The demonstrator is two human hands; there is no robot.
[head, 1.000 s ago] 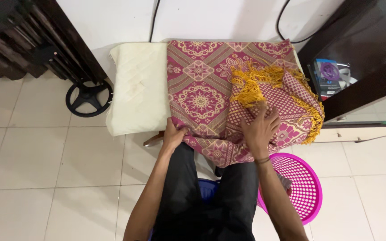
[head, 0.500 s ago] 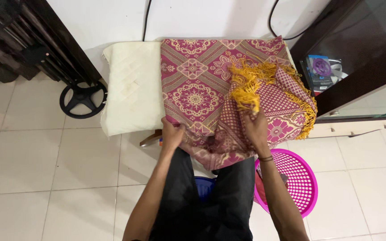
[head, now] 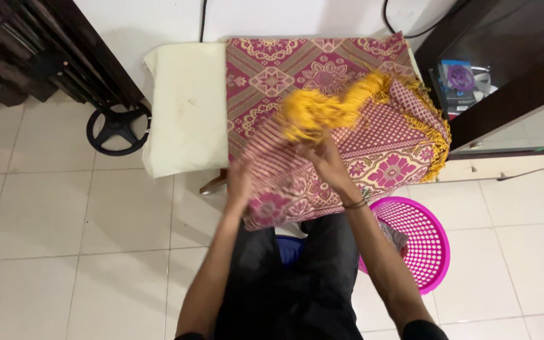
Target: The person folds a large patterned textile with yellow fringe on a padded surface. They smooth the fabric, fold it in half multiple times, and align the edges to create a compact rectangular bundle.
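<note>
Centrally, my left hand [head: 240, 182] grips the near-left edge of the magenta-and-cream patterned woven cloth with yellow fringe [head: 322, 94]; the fingers look clenched on the fabric, though motion blur softens them. My right hand [head: 325, 160] is closed on a raised fold of the same cloth, at 3 o'clock from the left hand, with a bunch of yellow fringe [head: 313, 113] just beyond it at 12 o'clock. The cloth lies over the right part of the cream quilted pad [head: 187, 107], its lifted fold held above the near edge and the rest spread flat toward the white wall [head: 158, 19]. At 4 o'clock from my right hand sits the round magenta perforated plastic basket [head: 423, 242] on the pale tiled floor [head: 51, 220]. At 9 o'clock from the pad stands a black round wheel-shaped base [head: 118, 128]. At 2 o'clock is a dark wooden cabinet with glass panels [head: 505, 69]. My black trousers [head: 291, 283] fill the near centre.
</note>
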